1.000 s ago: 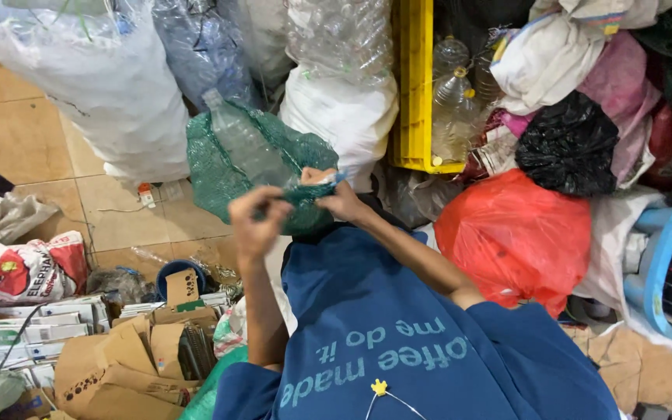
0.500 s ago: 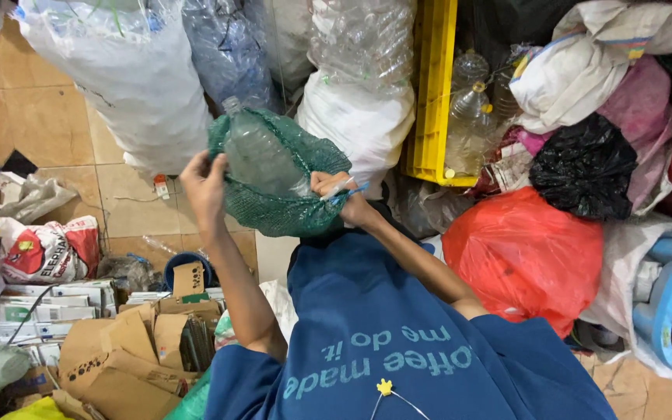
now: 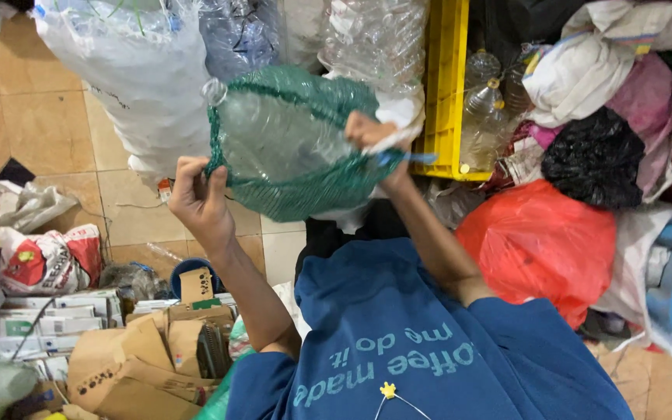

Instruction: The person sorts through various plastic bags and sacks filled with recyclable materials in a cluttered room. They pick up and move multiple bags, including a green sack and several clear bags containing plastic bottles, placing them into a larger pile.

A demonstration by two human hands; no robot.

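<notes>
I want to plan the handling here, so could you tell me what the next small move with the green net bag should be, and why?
Probably draw the mouth shut. Both hands grip the green net bag at opposite edges, left hand and right hand, lifted clear of the floor. A clear plastic bottle bulges inside, its neck poking out at the upper left, so it could slip out.

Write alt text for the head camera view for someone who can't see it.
Seen from above, a person in a blue shirt lifts a green net bag holding a clear plastic bottle, left hand and right hand gripping its edges. Around them lie large sacks of bottles, a red bag and flattened cardboard.
</notes>
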